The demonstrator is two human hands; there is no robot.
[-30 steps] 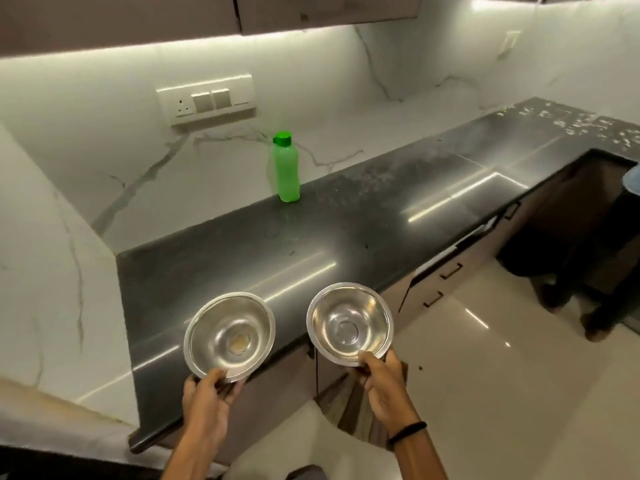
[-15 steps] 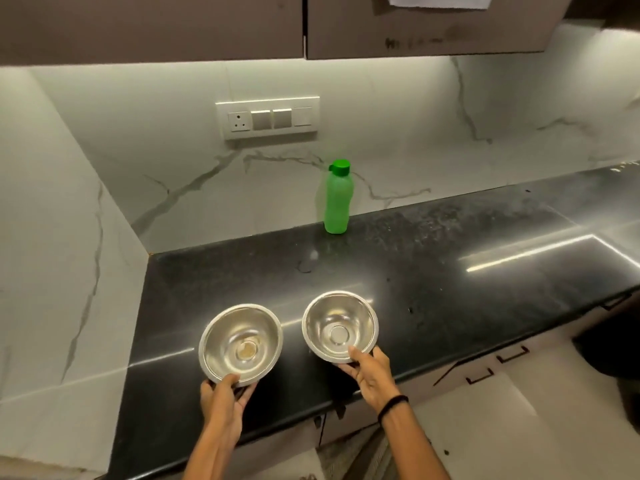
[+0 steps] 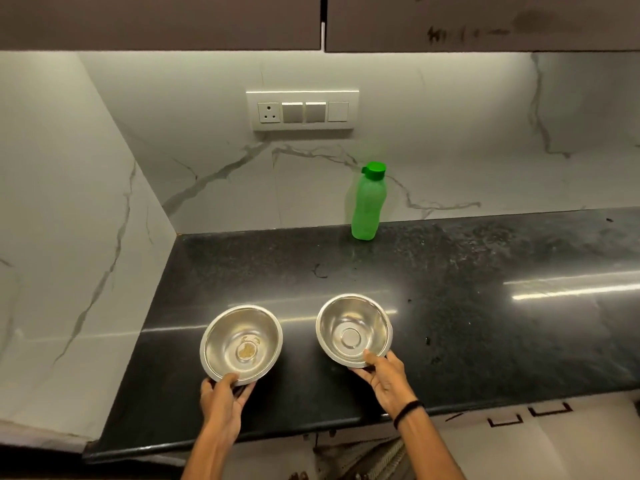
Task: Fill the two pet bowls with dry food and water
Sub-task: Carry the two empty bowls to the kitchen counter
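Black counter [image 3: 467,306], hands gripping two seemingly empty bowls [image 3: 242,342]

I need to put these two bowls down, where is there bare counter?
Most of the black counter is bare: the wide stretch right of the right bowl, and the patch between the bowls and the green bottle at the back wall. The left corner past the left bowl is narrower. Nowhere is crowded.
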